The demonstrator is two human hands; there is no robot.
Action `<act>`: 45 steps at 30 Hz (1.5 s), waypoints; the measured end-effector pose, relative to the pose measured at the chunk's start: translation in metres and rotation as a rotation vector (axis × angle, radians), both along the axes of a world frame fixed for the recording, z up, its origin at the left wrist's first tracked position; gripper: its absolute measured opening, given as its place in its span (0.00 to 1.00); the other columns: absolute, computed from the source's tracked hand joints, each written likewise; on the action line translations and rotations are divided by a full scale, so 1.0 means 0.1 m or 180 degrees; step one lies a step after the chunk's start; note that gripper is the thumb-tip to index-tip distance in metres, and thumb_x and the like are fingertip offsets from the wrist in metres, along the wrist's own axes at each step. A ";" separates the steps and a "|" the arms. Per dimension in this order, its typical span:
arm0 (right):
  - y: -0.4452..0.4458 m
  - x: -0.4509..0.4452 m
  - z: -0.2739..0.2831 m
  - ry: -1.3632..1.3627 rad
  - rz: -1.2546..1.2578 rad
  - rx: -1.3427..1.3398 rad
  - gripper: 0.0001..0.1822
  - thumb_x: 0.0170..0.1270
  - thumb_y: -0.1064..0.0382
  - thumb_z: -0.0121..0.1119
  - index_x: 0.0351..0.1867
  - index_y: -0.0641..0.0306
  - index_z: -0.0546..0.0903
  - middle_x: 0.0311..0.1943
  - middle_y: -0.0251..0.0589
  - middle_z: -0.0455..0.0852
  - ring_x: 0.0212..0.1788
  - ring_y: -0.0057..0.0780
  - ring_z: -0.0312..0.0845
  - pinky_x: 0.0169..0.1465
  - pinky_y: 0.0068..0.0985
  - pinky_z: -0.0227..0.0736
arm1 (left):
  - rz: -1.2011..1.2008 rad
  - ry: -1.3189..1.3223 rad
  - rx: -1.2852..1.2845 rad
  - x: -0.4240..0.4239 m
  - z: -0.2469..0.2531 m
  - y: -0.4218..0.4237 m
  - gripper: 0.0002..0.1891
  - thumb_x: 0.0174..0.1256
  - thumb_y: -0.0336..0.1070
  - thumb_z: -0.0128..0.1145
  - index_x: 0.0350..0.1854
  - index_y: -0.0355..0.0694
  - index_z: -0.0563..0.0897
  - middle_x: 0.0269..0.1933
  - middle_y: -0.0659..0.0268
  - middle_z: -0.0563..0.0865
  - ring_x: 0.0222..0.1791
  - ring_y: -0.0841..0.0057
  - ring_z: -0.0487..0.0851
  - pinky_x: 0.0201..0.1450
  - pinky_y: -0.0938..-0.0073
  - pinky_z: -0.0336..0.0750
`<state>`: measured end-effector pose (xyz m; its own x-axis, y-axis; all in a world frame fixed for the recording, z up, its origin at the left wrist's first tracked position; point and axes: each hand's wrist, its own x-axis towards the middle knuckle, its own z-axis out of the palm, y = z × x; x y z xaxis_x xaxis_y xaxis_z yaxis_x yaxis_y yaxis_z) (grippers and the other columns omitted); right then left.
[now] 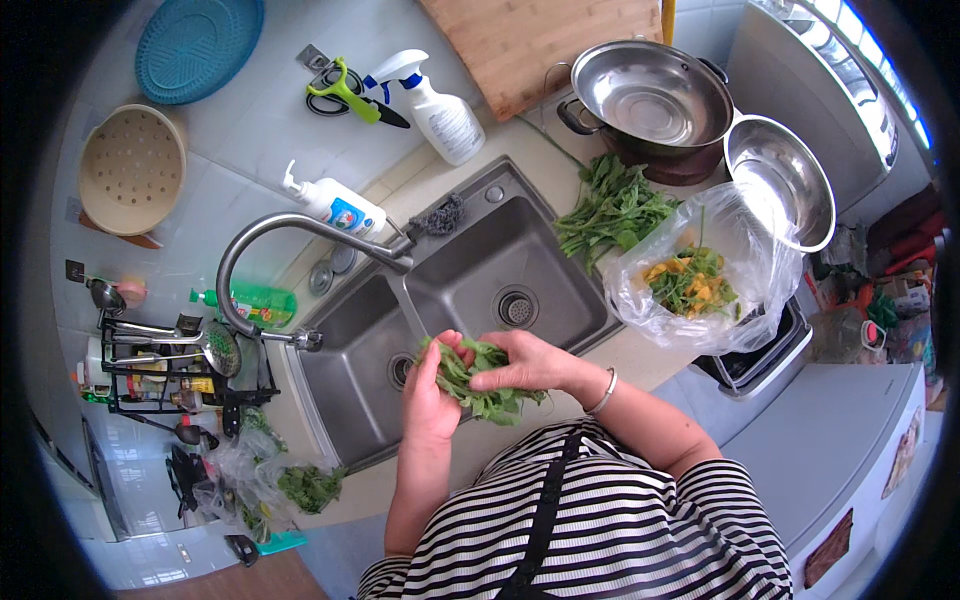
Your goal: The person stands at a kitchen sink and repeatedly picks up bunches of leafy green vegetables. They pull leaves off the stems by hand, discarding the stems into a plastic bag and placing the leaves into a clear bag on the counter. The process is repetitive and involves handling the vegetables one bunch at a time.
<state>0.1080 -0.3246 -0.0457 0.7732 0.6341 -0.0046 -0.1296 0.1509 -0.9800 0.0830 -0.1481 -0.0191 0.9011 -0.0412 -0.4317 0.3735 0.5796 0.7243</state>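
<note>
Both my hands hold a small bunch of leafy greens over the front edge of the double-bowl steel sink. My left hand cups the bunch from the left, fingers curled up around the leaves. Across its right side lies my right hand, thumb pressed on the stems. On the counter to the right of the sink rests a larger heap of greens. Beside that heap, a clear plastic bag gapes and contains leaf scraps with orange-yellow pieces.
A curved faucet arches over the left bowl. Behind the heap stand a steel pot and a steel bowl. Bagged greens lie at the left counter end. A spray bottle and pump bottle line the wall.
</note>
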 end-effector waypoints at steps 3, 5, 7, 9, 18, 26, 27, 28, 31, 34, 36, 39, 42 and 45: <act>0.02 -0.03 0.03 -0.0307 0.0013 -0.0073 0.17 0.60 0.58 0.62 0.44 0.68 0.79 0.32 0.29 0.81 0.35 0.16 0.73 0.41 0.19 0.71 | -0.0174 -0.0154 0.0094 0.00 -0.03 0.01 0.16 0.69 0.39 0.48 0.51 0.33 0.75 0.50 0.60 0.79 0.50 0.72 0.76 0.56 0.70 0.71; 0.07 -0.03 -0.13 0.0468 0.0107 0.0433 0.18 0.59 0.58 0.62 0.46 0.69 0.79 0.34 0.30 0.83 0.35 0.17 0.75 0.42 0.21 0.71 | -0.0172 -0.0111 0.0037 -0.01 0.02 -0.02 0.17 0.70 0.39 0.46 0.53 0.32 0.74 0.52 0.58 0.78 0.53 0.70 0.76 0.58 0.69 0.70; 0.10 -0.04 -0.20 0.0929 0.0077 0.0740 0.14 0.62 0.61 0.59 0.45 0.67 0.80 0.33 0.30 0.83 0.34 0.15 0.75 0.40 0.19 0.72 | -0.0224 -0.0135 -0.0090 -0.01 0.04 -0.01 0.18 0.71 0.40 0.44 0.55 0.32 0.73 0.55 0.57 0.77 0.55 0.69 0.75 0.60 0.67 0.69; 0.10 -0.05 -0.22 0.1242 0.0016 0.1005 0.13 0.63 0.61 0.57 0.45 0.67 0.80 0.33 0.29 0.83 0.34 0.14 0.75 0.40 0.17 0.72 | -0.0352 -0.0221 -0.0289 0.00 0.04 0.01 0.19 0.71 0.41 0.42 0.56 0.32 0.72 0.57 0.55 0.76 0.57 0.67 0.74 0.61 0.66 0.67; 0.09 -0.07 -0.28 0.1922 -0.0271 0.1606 0.09 0.63 0.64 0.56 0.42 0.63 0.81 0.34 0.30 0.84 0.33 0.17 0.78 0.41 0.19 0.75 | -0.0742 -0.0464 -0.0196 0.00 0.10 0.11 0.22 0.70 0.44 0.43 0.60 0.34 0.68 0.59 0.54 0.73 0.58 0.63 0.73 0.61 0.60 0.67; 0.13 -0.10 -0.22 0.1952 -0.0138 0.1558 0.09 0.63 0.64 0.56 0.43 0.63 0.80 0.34 0.31 0.84 0.33 0.17 0.79 0.41 0.18 0.75 | -0.0315 -0.0240 0.0037 -0.05 0.07 0.08 0.18 0.69 0.37 0.47 0.57 0.32 0.72 0.50 0.58 0.79 0.50 0.69 0.78 0.55 0.68 0.72; 0.13 -0.10 -0.23 0.1941 -0.0070 0.1514 0.09 0.63 0.64 0.56 0.43 0.63 0.80 0.34 0.31 0.84 0.33 0.17 0.79 0.41 0.18 0.75 | -0.0200 -0.0167 0.0017 -0.06 0.08 0.06 0.17 0.69 0.35 0.48 0.56 0.31 0.72 0.49 0.60 0.80 0.49 0.72 0.79 0.54 0.70 0.73; 0.14 -0.10 -0.25 0.1929 -0.0001 0.1470 0.10 0.64 0.64 0.56 0.44 0.64 0.80 0.35 0.31 0.84 0.34 0.17 0.78 0.41 0.18 0.75 | -0.0217 -0.0188 0.0045 -0.06 0.08 0.06 0.16 0.69 0.35 0.48 0.54 0.32 0.73 0.48 0.61 0.80 0.48 0.73 0.79 0.53 0.71 0.73; 0.13 -0.10 -0.25 0.1855 0.0120 0.1337 0.10 0.64 0.64 0.55 0.44 0.64 0.80 0.35 0.31 0.84 0.34 0.17 0.78 0.41 0.18 0.75 | -0.0263 -0.0252 0.0117 -0.07 0.07 0.06 0.13 0.69 0.34 0.48 0.51 0.34 0.75 0.44 0.63 0.81 0.45 0.75 0.79 0.50 0.73 0.75; 0.13 -0.11 -0.25 0.1839 0.0155 0.1361 0.09 0.64 0.64 0.55 0.43 0.64 0.80 0.35 0.31 0.83 0.34 0.16 0.78 0.42 0.17 0.74 | -0.0250 -0.0273 0.0159 -0.09 0.04 0.09 0.11 0.70 0.35 0.47 0.48 0.34 0.76 0.43 0.64 0.81 0.43 0.76 0.79 0.48 0.73 0.76; 0.14 -0.12 -0.26 0.1860 0.0150 0.1434 0.09 0.64 0.65 0.55 0.43 0.64 0.80 0.34 0.31 0.83 0.34 0.16 0.77 0.41 0.17 0.74 | -0.0170 -0.0230 0.0178 -0.09 0.09 0.04 0.10 0.70 0.34 0.47 0.46 0.35 0.77 0.42 0.64 0.81 0.43 0.75 0.79 0.46 0.73 0.76; 0.16 -0.12 -0.28 0.1845 0.0134 0.1514 0.09 0.64 0.65 0.56 0.42 0.64 0.80 0.34 0.31 0.83 0.34 0.16 0.77 0.41 0.17 0.74 | 0.0081 -0.0285 0.0252 -0.09 0.14 -0.04 0.11 0.69 0.35 0.48 0.46 0.35 0.77 0.41 0.64 0.81 0.42 0.75 0.80 0.47 0.74 0.76; 0.17 -0.13 -0.25 0.1779 0.0104 0.1513 0.08 0.64 0.65 0.56 0.42 0.64 0.80 0.33 0.31 0.83 0.34 0.16 0.77 0.40 0.17 0.74 | 0.0219 -0.0521 0.0518 -0.10 0.19 -0.12 0.11 0.69 0.36 0.48 0.47 0.35 0.76 0.42 0.65 0.81 0.37 0.80 0.78 0.42 0.80 0.74; 0.17 -0.14 -0.22 0.1824 0.0040 0.1524 0.08 0.63 0.65 0.56 0.41 0.64 0.80 0.33 0.31 0.83 0.33 0.16 0.77 0.39 0.17 0.74 | -0.0284 -0.0886 0.0578 -0.10 0.06 0.07 0.12 0.69 0.37 0.50 0.48 0.34 0.76 0.42 0.66 0.81 0.32 0.86 0.73 0.37 0.85 0.70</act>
